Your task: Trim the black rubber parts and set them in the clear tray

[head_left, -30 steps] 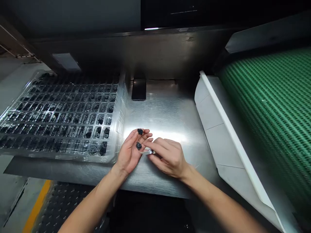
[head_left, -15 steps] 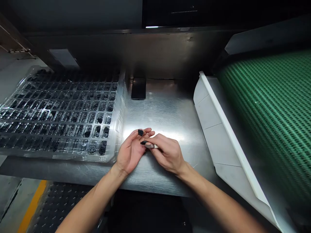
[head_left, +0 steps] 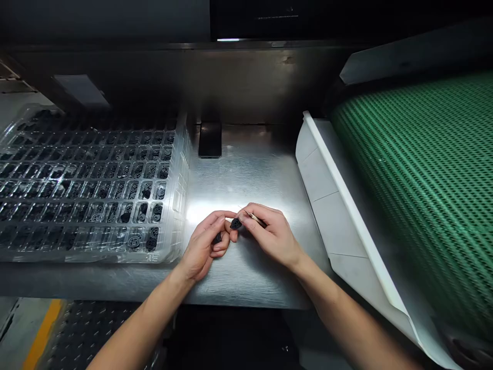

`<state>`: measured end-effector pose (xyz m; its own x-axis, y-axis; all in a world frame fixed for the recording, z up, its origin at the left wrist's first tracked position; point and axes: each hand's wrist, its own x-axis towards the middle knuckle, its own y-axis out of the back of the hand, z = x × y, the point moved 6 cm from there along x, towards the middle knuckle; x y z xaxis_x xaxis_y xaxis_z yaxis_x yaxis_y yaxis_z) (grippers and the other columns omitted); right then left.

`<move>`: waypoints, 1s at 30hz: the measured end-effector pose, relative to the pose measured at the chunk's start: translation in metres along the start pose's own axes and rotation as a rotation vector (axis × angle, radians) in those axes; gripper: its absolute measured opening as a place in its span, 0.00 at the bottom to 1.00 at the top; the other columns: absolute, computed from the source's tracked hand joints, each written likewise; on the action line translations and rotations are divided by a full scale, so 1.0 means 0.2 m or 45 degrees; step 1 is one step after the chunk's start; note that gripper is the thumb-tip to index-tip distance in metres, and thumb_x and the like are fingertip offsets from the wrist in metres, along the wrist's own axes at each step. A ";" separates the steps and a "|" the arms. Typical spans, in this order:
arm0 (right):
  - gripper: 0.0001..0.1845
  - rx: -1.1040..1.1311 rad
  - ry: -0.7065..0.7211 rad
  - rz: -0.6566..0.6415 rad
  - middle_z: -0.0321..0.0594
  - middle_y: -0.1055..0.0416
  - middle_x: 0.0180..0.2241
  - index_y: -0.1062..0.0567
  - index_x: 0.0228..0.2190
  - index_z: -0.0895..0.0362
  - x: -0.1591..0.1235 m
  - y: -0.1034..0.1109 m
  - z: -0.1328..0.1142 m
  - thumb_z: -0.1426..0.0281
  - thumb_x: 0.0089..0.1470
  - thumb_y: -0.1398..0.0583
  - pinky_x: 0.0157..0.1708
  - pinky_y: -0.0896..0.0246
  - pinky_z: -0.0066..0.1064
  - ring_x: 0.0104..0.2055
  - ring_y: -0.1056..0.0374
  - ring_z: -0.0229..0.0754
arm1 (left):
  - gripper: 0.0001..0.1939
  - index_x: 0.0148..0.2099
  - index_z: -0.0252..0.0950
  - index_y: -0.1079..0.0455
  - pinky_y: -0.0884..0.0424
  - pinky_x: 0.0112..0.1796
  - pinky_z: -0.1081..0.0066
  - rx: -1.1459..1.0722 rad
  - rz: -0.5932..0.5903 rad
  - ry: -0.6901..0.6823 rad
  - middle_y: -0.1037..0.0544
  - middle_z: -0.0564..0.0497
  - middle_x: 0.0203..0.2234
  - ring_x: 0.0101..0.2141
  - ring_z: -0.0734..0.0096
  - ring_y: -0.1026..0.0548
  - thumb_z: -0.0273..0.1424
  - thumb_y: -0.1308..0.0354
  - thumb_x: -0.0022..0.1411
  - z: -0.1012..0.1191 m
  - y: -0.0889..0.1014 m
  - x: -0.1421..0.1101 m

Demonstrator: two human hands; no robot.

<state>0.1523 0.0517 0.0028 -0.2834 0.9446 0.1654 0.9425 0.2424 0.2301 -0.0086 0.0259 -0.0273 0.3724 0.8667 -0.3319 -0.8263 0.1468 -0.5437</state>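
While both meet, left hand (head_left: pixel 204 245) pinching small black part (head_left: pixel 235 223), right hand (head_left: pixel 269 234) gripping thin tool (head_left: pixel 252 217).

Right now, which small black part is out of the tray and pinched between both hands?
The black part at the fingertips of the left hand and right hand, over the steel table; the others sit in tray pockets.

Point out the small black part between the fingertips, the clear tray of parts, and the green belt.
small black part (head_left: pixel 235 223): head view, on its dark body between both hands' fingertips.
clear tray (head_left: pixel 177 205): head view, on its right rim.
green belt (head_left: pixel 416 169): head view, on its ribbed surface.
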 end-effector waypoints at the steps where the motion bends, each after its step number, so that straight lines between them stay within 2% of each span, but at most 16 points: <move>1: 0.16 -0.003 0.003 -0.020 0.38 0.24 0.31 0.19 0.35 0.56 0.00 0.00 0.00 0.63 0.74 0.40 0.35 0.39 0.32 0.33 0.32 0.40 | 0.19 0.59 0.34 0.24 0.54 0.21 0.81 0.002 -0.013 0.008 0.25 0.49 0.32 0.22 0.83 0.47 0.42 0.35 0.75 0.00 0.00 0.00; 9: 0.16 0.006 -0.025 -0.026 0.37 0.24 0.29 0.21 0.30 0.55 0.01 -0.01 -0.01 0.65 0.72 0.38 0.36 0.40 0.34 0.33 0.32 0.41 | 0.21 0.60 0.36 0.24 0.54 0.21 0.81 -0.087 -0.060 0.079 0.22 0.49 0.33 0.21 0.85 0.46 0.38 0.29 0.69 -0.02 -0.01 0.00; 18: 0.14 0.112 -0.045 0.024 0.36 0.21 0.27 0.20 0.32 0.55 0.01 -0.01 0.00 0.63 0.71 0.35 0.35 0.37 0.32 0.31 0.28 0.40 | 0.23 0.60 0.36 0.23 0.55 0.21 0.81 -0.030 -0.026 0.036 0.21 0.49 0.33 0.19 0.88 0.49 0.37 0.25 0.66 -0.02 -0.01 0.00; 21: 0.14 0.080 -0.019 0.097 0.37 0.23 0.28 0.20 0.32 0.55 0.00 -0.01 -0.01 0.62 0.70 0.34 0.33 0.36 0.33 0.32 0.28 0.41 | 0.22 0.59 0.35 0.21 0.55 0.21 0.81 -0.017 -0.002 0.014 0.20 0.48 0.33 0.19 0.88 0.48 0.36 0.25 0.66 -0.02 0.00 0.00; 24: 0.17 -0.027 0.006 0.236 0.37 0.26 0.29 0.23 0.30 0.54 -0.02 0.02 -0.01 0.58 0.67 0.30 0.27 0.40 0.32 0.28 0.33 0.39 | 0.21 0.56 0.33 0.19 0.54 0.20 0.80 -0.013 0.055 -0.029 0.21 0.48 0.32 0.19 0.88 0.48 0.37 0.24 0.64 -0.01 0.01 0.01; 27: 0.18 -0.129 0.042 0.294 0.37 0.28 0.32 0.24 0.36 0.54 -0.02 0.05 -0.02 0.53 0.67 0.31 0.25 0.42 0.32 0.28 0.36 0.38 | 0.20 0.55 0.34 0.18 0.53 0.20 0.80 -0.030 0.134 -0.117 0.21 0.48 0.33 0.19 0.88 0.47 0.37 0.24 0.64 0.01 0.02 0.01; 30: 0.16 -0.223 0.202 0.222 0.42 0.25 0.39 0.22 0.49 0.54 -0.02 0.04 -0.06 0.55 0.77 0.41 0.33 0.35 0.34 0.35 0.29 0.42 | 0.20 0.56 0.36 0.18 0.52 0.19 0.80 -0.043 0.176 -0.167 0.21 0.49 0.34 0.19 0.88 0.46 0.37 0.25 0.65 0.03 0.03 0.00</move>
<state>0.1598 0.0470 0.0153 -0.1570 0.9190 0.3616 0.9383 0.0245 0.3450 -0.0166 0.0303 -0.0268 0.1963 0.9325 -0.3032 -0.8505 0.0081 -0.5260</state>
